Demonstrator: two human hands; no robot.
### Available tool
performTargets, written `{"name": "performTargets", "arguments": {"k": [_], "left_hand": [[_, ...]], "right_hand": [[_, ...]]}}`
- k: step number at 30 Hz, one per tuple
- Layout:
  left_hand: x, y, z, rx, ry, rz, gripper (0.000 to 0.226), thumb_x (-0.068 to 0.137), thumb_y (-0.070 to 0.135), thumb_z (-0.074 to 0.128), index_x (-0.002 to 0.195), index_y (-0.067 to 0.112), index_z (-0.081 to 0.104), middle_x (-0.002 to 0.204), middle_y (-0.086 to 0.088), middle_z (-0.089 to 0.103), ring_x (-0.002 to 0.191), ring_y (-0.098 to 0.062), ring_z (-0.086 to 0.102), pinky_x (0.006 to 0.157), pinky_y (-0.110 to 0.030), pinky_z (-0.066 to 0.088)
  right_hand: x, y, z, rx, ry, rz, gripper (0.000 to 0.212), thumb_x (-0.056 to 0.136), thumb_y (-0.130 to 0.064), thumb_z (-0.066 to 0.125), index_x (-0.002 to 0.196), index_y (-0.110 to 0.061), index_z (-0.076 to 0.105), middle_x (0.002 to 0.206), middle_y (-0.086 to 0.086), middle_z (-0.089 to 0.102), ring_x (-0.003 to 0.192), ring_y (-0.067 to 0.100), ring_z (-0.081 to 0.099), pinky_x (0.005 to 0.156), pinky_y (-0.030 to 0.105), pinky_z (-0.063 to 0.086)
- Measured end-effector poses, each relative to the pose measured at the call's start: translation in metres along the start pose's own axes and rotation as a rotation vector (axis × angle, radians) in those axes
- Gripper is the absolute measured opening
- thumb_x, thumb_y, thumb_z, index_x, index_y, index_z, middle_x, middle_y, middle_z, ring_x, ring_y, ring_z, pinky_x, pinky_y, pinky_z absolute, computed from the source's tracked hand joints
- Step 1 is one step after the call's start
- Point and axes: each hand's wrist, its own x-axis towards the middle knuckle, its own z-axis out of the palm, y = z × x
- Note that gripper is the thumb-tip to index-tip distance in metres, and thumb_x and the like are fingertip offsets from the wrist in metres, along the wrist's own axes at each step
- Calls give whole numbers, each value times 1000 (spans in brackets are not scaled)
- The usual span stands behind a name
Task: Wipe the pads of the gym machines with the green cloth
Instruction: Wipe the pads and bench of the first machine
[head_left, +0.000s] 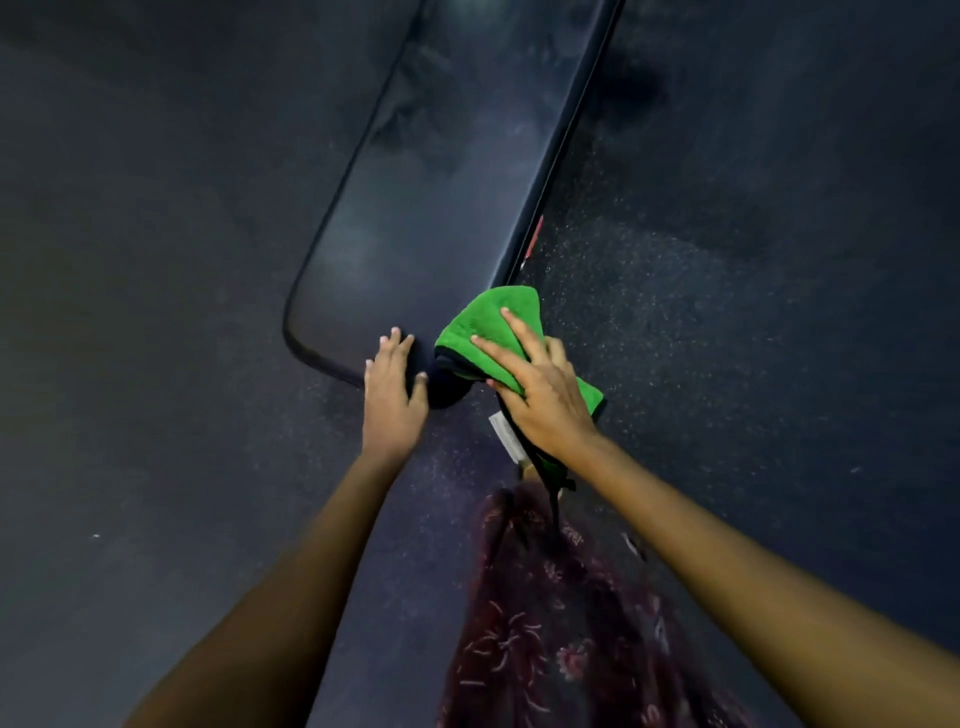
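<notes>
The right hand (545, 395) presses flat, fingers spread, on the green cloth (488, 332) at the bench pad's (415, 218) near right corner. The left hand (392, 395) rests open on the pad's near edge.

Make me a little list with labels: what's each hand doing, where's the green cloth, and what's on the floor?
left hand: rests flat on the near end of the bench pad, fingers straight
right hand: presses the green cloth on the pad's near right corner, fingers spread
green cloth: folded, white tag hanging below
floor: dark, speckled
pad: long, dark, shiny
</notes>
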Motion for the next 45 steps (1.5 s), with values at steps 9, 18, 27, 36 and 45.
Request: {"name": "performTargets", "arguments": {"k": [9,18,27,36,45], "left_hand": [[7,-16,-31,-345,47,-61,63,68,-23,37,125,-4,54,136,-19,50,131,-29,43,103,-5,25],[48,-94,-71,-354,192,-416,58,93,24,58,144,8,37,150,-9,34,137,-21,34,113,-28,23],[70,-123,-107,-302,-10,-296,37,101,25,40,134,14,53,120,-10,52,115,-26,52,97,-31,38],[90,-134,-133,-551,-231,-429,40,102,34,35,121,8,58,128,-11,52,123,-26,47,106,-40,33],[72,-118,-112,-341,-221,-499,76,96,53,36,151,7,10,158,-7,14,146,-21,10,119,-45,-1]], "right_hand": [[-5,-31,15,-499,-124,-332,71,71,-3,68,133,-34,54,152,3,35,112,48,47,83,56,43],[41,-74,96,-997,-227,-528,61,70,-29,73,127,-45,55,151,-4,37,116,40,35,85,56,43],[61,-85,116,-1042,-171,-660,58,78,-22,40,132,-39,54,152,-4,30,114,39,38,85,55,41],[120,-145,147,-1044,-274,-556,46,77,-26,42,115,-31,68,138,2,53,106,41,42,73,55,48],[240,-168,110,-1001,-428,-83,49,96,-52,36,143,-37,34,155,-3,24,130,38,28,102,52,31]]}}
